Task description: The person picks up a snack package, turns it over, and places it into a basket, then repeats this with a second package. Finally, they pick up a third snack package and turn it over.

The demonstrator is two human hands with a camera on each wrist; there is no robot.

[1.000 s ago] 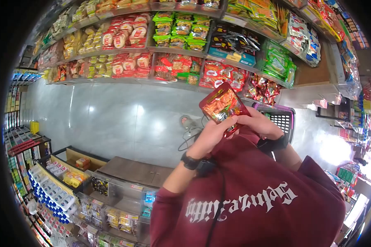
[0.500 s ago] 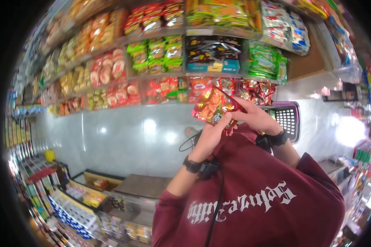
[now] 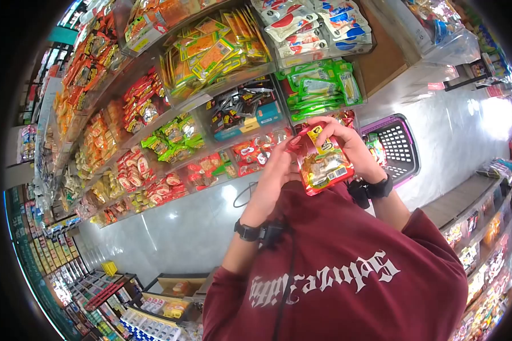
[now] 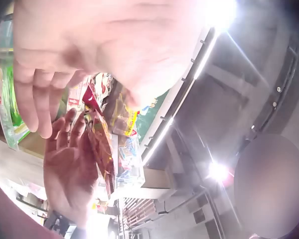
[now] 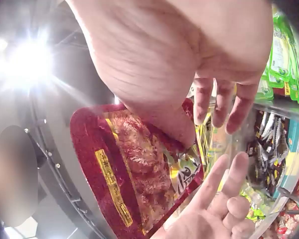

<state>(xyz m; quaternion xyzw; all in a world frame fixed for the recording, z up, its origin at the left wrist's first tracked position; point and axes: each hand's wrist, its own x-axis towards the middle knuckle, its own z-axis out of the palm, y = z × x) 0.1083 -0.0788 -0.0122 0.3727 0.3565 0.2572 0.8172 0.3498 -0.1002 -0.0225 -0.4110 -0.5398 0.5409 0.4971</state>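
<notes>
In the head view a red snack packet [image 3: 324,167] is tilted in front of the chest, its barcode face up. My right hand [image 3: 352,150] grips its upper right part, the thumb lying across a yellow label. My left hand [image 3: 270,179] pinches the upper left edge. Seen from the left wrist, the packet [image 4: 103,149] stands nearly edge-on beside the palm of the right hand [image 4: 72,174]. From the right wrist, the thumb presses on the packet [image 5: 144,174], and the left hand [image 5: 209,214] is below; its thumb is hidden.
Shelf bins of packets fill the upper head view, with green packets [image 3: 318,88] and a blue box [image 3: 247,128] nearest the hands. A black and purple basket [image 3: 404,148] with something inside stands right of the right hand. Low shelves [image 3: 472,196] stand at the right.
The packet has turned in my hands from its pictured face to the barcode face. My left hand has shifted up along its edge. The view has swung, and the shelves appear larger.
</notes>
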